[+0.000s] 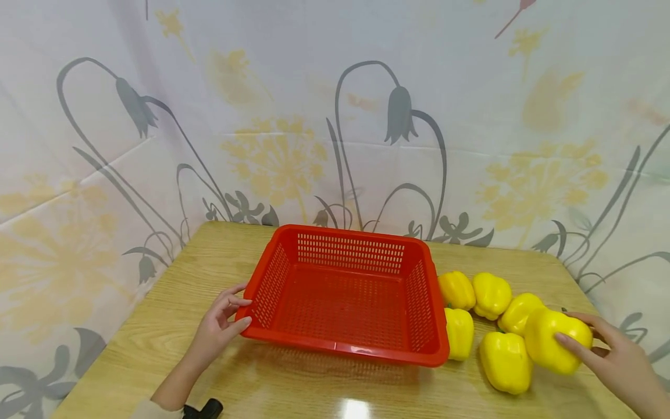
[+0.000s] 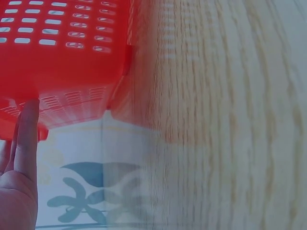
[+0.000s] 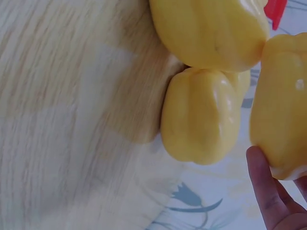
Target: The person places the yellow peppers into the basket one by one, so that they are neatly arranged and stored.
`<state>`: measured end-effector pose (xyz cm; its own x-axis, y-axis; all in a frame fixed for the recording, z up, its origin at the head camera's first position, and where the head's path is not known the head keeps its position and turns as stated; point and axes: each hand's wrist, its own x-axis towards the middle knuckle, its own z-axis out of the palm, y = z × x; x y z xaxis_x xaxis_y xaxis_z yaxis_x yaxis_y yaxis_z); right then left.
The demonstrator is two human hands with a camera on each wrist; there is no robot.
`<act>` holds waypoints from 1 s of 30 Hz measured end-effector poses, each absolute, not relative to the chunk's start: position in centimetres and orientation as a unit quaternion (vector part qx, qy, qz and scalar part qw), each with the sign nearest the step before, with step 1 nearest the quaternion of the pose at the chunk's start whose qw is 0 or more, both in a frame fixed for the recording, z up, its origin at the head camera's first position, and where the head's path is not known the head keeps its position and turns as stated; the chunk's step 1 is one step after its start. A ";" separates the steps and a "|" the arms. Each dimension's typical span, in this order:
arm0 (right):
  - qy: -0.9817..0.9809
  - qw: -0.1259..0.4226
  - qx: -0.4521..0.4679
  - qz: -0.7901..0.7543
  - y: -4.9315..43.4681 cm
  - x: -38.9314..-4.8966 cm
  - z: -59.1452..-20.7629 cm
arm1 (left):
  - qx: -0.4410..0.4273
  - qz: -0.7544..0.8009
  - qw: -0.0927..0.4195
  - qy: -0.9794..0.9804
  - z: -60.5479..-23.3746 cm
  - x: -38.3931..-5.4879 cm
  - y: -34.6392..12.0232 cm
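A red plastic basket (image 1: pixel 342 344) with slotted walls stands on the table, and nothing lies inside it. At its left rim, my left hand (image 1: pixel 222 320) grips the edge; in the left wrist view, fingers (image 2: pixel 28 139) reach up to the rim from below. My right hand (image 1: pixel 609 343) holds a yellow bell pepper (image 1: pixel 555 340) between thumb and fingers, above the table at the right. Several other yellow bell peppers (image 1: pixel 505 362) lie grouped right of the basket. In the right wrist view, the held pepper (image 3: pixel 283 105) is partly cut off by the frame's edge.
The wood-grain table (image 1: pixel 293 384) ends at a flower-patterned cloth (image 1: pixel 309 110) hung behind and at both sides. Near the left forearm, a small black object (image 1: pixel 206 409) shows at the bottom edge. Two peppers (image 1: pixel 458 333) lie close against the basket's right side.
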<state>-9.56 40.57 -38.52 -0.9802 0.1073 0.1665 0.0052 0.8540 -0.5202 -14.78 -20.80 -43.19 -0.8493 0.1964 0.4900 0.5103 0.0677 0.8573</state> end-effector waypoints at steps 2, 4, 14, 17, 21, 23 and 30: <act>-0.956 0.103 -0.025 0.274 40.3 -9.6 -38.4 | -0.246 -0.637 0.122 -0.720 -43.2 -14.8 -20.8; -0.954 0.111 -0.019 0.278 39.9 -9.7 -38.3 | -0.246 -0.637 0.119 -0.721 -43.2 -14.8 -20.8; -0.944 0.146 0.013 0.297 38.1 -10.7 -37.5 | -0.242 -0.639 0.115 -0.721 -43.1 -14.9 -20.9; -0.943 0.141 0.021 0.301 37.7 -11.0 -37.2 | -0.247 -0.638 0.114 -0.721 -43.1 -15.0 -20.8; -0.937 0.141 0.045 0.316 37.1 -11.7 -36.6 | -0.245 -0.638 0.116 -0.720 -43.1 -14.9 -20.7; -0.932 0.147 0.060 0.325 36.7 -12.1 -36.3 | -0.242 -0.639 0.116 -0.721 -43.0 -14.9 -20.8; -0.930 0.149 0.088 0.325 34.9 -13.1 -35.8 | -0.243 -0.642 0.112 -0.718 -43.0 -14.7 -20.7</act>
